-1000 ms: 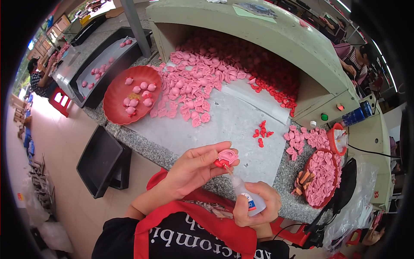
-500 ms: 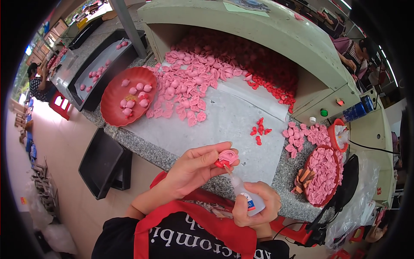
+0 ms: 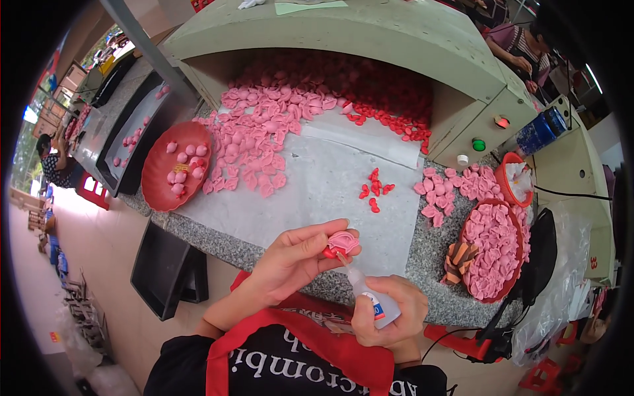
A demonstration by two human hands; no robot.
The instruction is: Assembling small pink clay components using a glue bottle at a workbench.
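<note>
View turned; bottle (image 3: 380,305) still at pink piece (image 3: 343,241).

Upside-down white lettering (image 3: 294,369) crosses the shirt (image 3: 178,363); a red number (image 3: 593,263) marks the cabinet (image 3: 573,171); the bottle (image 3: 387,305) bears a printed label (image 3: 375,309).

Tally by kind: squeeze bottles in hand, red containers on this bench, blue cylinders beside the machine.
Squeeze bottle in the right hand: 1
Red containers: 3 (scalloped dish, heaped basket, small tub)
Blue cylinder: 1
Total: 5
</note>
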